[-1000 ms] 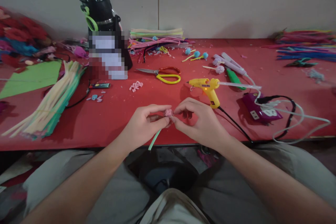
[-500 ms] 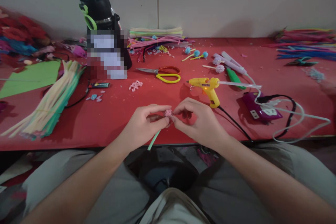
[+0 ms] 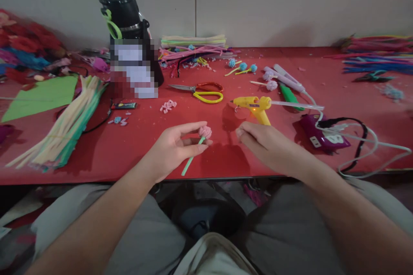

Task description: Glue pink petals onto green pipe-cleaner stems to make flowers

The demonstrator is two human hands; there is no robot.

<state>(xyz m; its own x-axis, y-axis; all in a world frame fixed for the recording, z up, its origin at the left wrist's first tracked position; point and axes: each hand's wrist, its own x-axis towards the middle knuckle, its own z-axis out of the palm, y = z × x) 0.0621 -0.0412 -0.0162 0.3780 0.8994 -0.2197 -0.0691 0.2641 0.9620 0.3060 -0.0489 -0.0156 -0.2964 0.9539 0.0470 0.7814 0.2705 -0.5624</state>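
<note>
Near the front edge of the red table, my left hand (image 3: 171, 148) pinches a small pink chenille flower (image 3: 205, 132) between thumb and fingers. Its light green stem (image 3: 187, 166) slants down toward the table edge. My right hand (image 3: 266, 144) is apart from the flower, to its right, with the fingers curled together. Whatever lies between those fingers is hidden. Just beyond that hand is a yellow glue gun (image 3: 253, 102), its handle partly covered by the hand. A small heap of pink clippings (image 3: 168, 106) lies beyond the flower.
Scissors (image 3: 203, 92) lie behind the clippings. A black bottle (image 3: 135, 60) and a bundle of chenille stems (image 3: 64, 129) stand and lie on the left. A purple power strip (image 3: 318, 133) with tangled cables is at right. Finished blue flower heads (image 3: 242, 67) lie farther back.
My right hand has let go of the flower and moved right, toward the glue gun, its fingers curling in. My left hand keeps the flower, now more visible with its stem.
</note>
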